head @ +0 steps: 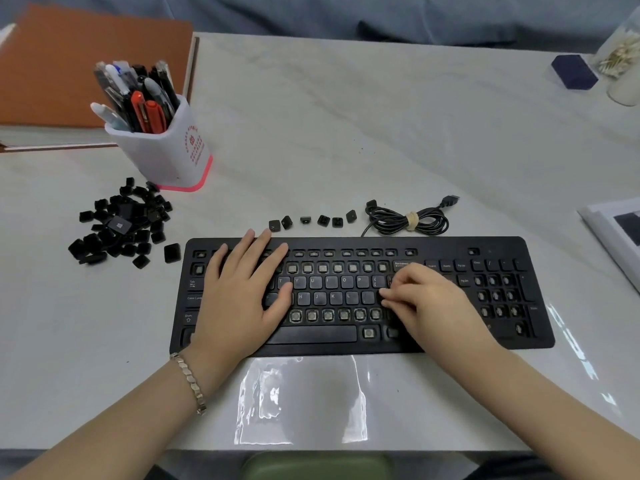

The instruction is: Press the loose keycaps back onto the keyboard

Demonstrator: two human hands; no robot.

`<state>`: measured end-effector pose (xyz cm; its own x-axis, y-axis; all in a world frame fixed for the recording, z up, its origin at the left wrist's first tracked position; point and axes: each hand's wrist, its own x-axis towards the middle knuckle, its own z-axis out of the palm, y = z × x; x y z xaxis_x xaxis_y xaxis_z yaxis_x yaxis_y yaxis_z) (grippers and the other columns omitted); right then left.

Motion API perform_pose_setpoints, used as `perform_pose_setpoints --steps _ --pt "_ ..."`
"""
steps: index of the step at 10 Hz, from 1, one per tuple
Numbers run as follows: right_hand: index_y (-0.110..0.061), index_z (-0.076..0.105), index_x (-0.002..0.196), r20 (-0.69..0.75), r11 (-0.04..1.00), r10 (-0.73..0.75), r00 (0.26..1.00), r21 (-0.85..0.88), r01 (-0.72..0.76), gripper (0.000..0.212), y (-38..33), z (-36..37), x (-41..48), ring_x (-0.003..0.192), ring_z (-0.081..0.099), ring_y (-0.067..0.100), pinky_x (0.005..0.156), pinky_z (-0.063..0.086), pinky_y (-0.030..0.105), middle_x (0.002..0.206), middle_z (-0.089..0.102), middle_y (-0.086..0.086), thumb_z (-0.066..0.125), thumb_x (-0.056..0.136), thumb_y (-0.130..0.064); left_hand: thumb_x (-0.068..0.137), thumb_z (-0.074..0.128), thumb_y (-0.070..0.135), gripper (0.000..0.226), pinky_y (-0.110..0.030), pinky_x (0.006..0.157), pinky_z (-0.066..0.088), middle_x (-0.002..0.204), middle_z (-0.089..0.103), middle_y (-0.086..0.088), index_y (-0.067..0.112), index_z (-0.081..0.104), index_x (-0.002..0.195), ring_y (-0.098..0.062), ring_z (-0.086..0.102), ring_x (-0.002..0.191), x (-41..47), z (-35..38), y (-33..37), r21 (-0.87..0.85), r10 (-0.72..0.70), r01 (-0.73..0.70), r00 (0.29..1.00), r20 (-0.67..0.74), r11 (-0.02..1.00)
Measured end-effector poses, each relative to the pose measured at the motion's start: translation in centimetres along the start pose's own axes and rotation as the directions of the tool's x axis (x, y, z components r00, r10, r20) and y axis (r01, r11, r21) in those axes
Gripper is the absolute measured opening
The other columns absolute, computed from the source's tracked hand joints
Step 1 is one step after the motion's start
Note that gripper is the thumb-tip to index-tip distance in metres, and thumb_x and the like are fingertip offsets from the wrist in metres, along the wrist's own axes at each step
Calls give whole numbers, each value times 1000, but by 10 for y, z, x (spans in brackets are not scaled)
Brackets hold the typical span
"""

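Note:
A black keyboard (450, 341) lies across the table, with many bare switch posts in its number row, bottom letter row and number pad. My left hand (242, 292) rests flat on the keyboard's left half, fingers straight and spread. My right hand (426, 299) sits over the right end of the home row with its fingers curled. Its fingertips pinch a small black keycap (382, 296) just right of the semicolon key. A heap of loose keycaps (121, 226) lies left of the keyboard. A short row of several more keycaps (311, 221) lies behind its top edge.
A white pen holder (166, 147) full of pens stands behind the heap. An orange-brown folder (69, 64) lies at the back left. The keyboard's coiled cable (408, 220) lies behind it. A white paper or frame (613, 230) is at the right edge, with a dark blue box (573, 71) and a jar (623, 64) at the back right.

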<state>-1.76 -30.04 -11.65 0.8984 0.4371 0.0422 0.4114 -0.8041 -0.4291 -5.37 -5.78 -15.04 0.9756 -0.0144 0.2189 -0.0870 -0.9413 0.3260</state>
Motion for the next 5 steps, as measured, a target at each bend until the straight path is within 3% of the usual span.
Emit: perform_pose_setpoints --steps 1,2,5 --pt "-6 73 81 -71 999 -53 996 3 54 15 5 8 -11 70 58 18 61 49 25 78 61 2 62 77 -15 87 41 40 50 -42 111 19 140 49 -8 16 60 126 -25 39 133 0 0 0 5 2 -2 1000 -4 1000" --pt "-6 74 87 -73 996 -71 995 52 75 17 8 7 -10 76 56 13 70 45 22 81 63 2 63 76 -15 87 41 40 50 -42 111 19 140 50 -8 15 60 126 -25 39 133 0 0 1 5 -1 1 1000 -7 1000" --pt "-9 75 83 27 990 -75 997 121 71 19 15 3 1 74 44 0 72 37 6 76 59 -5 65 73 -22 87 41 40 50 -42 111 18 141 49 -8 16 59 127 -25 38 134 0 0 1 7 -2 2 1000 -6 1000"
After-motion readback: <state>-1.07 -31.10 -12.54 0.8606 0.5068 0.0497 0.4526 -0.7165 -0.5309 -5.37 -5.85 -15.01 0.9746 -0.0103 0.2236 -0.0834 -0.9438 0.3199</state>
